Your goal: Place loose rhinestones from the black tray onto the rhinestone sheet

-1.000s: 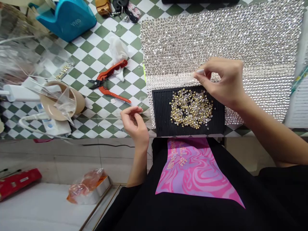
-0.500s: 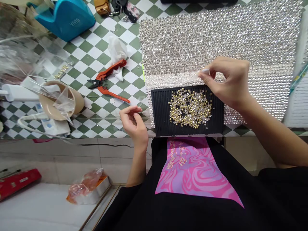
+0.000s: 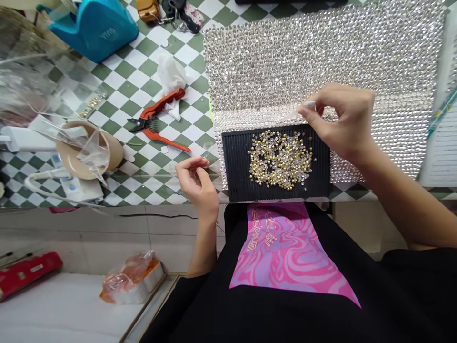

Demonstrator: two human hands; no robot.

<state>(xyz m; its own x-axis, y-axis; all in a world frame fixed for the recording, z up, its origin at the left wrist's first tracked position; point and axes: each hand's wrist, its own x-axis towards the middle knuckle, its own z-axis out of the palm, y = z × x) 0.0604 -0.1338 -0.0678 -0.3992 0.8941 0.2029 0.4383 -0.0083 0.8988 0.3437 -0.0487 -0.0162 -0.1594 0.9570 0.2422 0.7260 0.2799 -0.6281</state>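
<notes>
Between the thumb and fingers of my right hand (image 3: pixel 342 119) is a thin white pointed stick (image 3: pixel 294 113), its tip slanting down to the left. It hovers over a sheet covered with rows of clear rhinestones (image 3: pixel 321 62), close to a paler strip across it. Just below lies a black ridged tray (image 3: pixel 237 176) bearing a heap of loose gold-backed rhinestones (image 3: pixel 282 162). My left hand (image 3: pixel 196 181) rests at the table edge, left of the tray, fingers loosely bent and thumb apart, with nothing seen in it.
Orange-handled pliers (image 3: pixel 153 121) lie on the checkered tabletop (image 3: pixel 143 88), beside a crumpled white tissue (image 3: pixel 170 71). Farther left stand a beige cup (image 3: pixel 116 150) with plastic scraps and a blue tape dispenser (image 3: pixel 103 31). Keys (image 3: pixel 182 12) lie at the back.
My right hand and the white stick have shifted very slightly to the right over the sheet. My left hand stays in place; the whole view has drifted a little.
</notes>
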